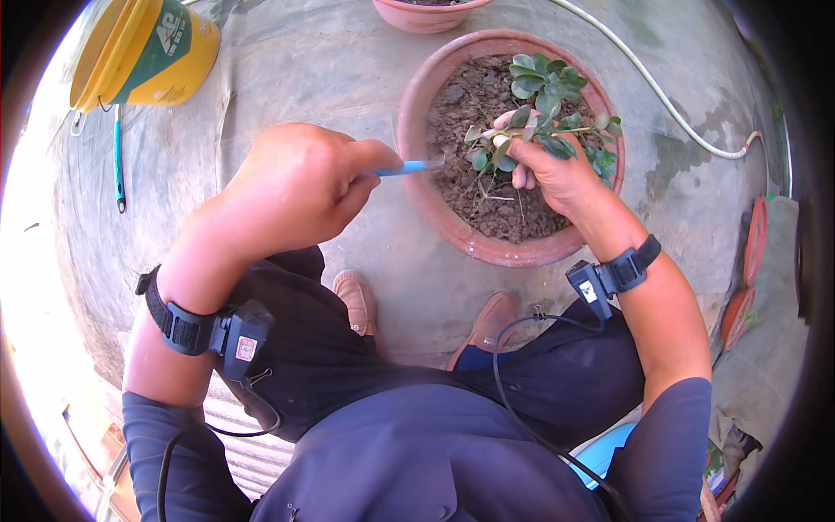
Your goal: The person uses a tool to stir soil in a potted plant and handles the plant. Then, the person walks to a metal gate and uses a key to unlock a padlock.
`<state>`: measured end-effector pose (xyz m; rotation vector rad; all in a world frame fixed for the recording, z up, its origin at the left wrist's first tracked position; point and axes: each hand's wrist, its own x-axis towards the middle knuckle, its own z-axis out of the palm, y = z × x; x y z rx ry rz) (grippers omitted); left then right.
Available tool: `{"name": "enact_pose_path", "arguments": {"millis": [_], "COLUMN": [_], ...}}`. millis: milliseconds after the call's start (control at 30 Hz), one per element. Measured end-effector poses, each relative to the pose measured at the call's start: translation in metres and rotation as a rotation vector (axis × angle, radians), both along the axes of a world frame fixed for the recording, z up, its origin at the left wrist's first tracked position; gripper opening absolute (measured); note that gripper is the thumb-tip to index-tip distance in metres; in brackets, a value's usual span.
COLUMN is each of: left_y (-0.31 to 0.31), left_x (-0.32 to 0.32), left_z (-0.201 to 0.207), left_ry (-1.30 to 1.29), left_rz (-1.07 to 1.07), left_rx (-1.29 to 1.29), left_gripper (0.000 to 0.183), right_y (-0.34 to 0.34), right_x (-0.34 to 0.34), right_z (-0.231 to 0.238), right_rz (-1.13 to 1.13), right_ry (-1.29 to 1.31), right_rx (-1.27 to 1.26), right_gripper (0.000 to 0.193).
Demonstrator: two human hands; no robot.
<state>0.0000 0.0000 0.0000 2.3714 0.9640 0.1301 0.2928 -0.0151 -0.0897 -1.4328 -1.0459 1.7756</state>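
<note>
In our left hand (304, 184) we grip a blue-handled tool (409, 167) pointing rightward over the left rim of the pot (418, 196), toward the leafy stem (557, 146) our right hand (554, 171) pinches, lying crosswise above the soil (522, 222).

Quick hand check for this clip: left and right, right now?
Left hand: closed, holding a blue-handled tool.
Right hand: closed, holding a leafy stem.

plant (557, 85) in pot (496, 251) | second pot (432, 16) behind it | bucket (187, 52) left of both | hose (648, 76) right
</note>
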Motion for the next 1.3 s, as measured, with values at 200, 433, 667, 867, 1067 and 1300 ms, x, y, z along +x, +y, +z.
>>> {"name": "enact_pose_path", "arguments": {"millis": [200,433,667,867,1067,1300], "left_y": [0.002,0.002,0.002,0.004,0.004,0.005], "left_x": [-0.009,-0.009,-0.01,-0.01,-0.012,-0.012], "left_z": [0.0,-0.003,-0.003,-0.002,-0.007,-0.007], "left_ry": [-0.021,-0.063,-0.005,0.005,-0.017,-0.023], "left_rz": [0.117,0.182,0.201,0.191,0.22,0.261], "left_rx": [0.022,0.08,0.063,0.038,0.028,0.034], "left_gripper": [0.021,0.017,0.018,0.019,0.019,0.018], "right_y": [-0.003,0.002,0.007,0.006,0.008,0.008], "right_x": [-0.007,-0.01,-0.021,-0.02,-0.026,-0.028], "right_z": [-0.006,-0.004,0.008,0.005,0.01,0.015], "right_rz": [0.022,0.096,0.276,0.287,0.305,0.24], "right_ry": [0.063,0.085,-0.145,-0.188,-0.203,-0.107], "right_rx": [-0.007,0.019,0.101,0.135,0.098,0.034], "right_gripper": [0.027,0.025,0.022,0.024,0.029,0.036]}}
